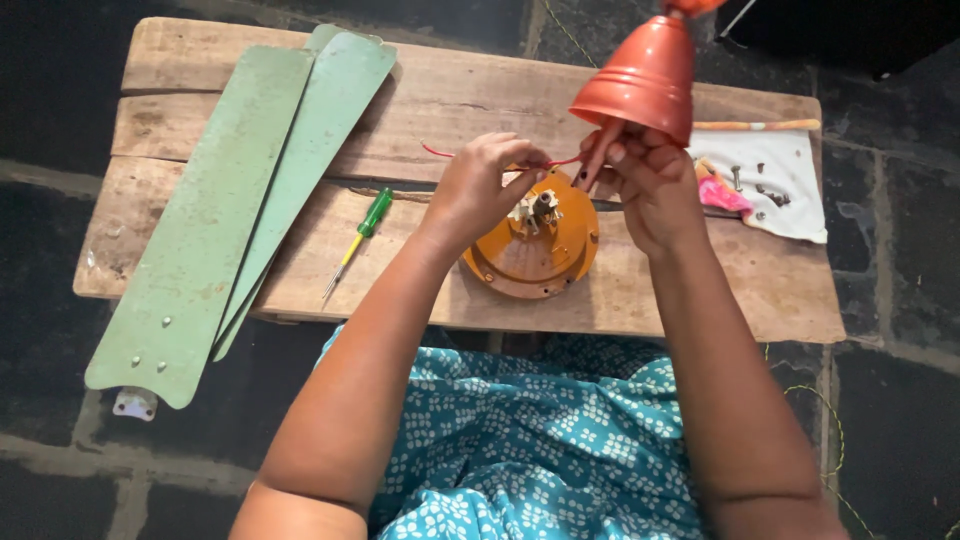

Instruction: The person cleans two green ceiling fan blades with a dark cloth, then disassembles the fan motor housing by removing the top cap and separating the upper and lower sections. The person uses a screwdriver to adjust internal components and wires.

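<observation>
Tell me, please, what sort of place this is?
Probably an informal repair spot on a stone floor: a rough wooden bench bears green fan blades, a screwdriver and an orange fan motor housing.

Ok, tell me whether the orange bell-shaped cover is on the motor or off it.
Off: the right hand holds the cover raised above the motor on the bench.

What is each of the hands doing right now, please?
Left hand: closed, pinching the thin red wire above the orange fan motor housing.
Right hand: closed, holding up the orange bell-shaped fan canopy.
</observation>
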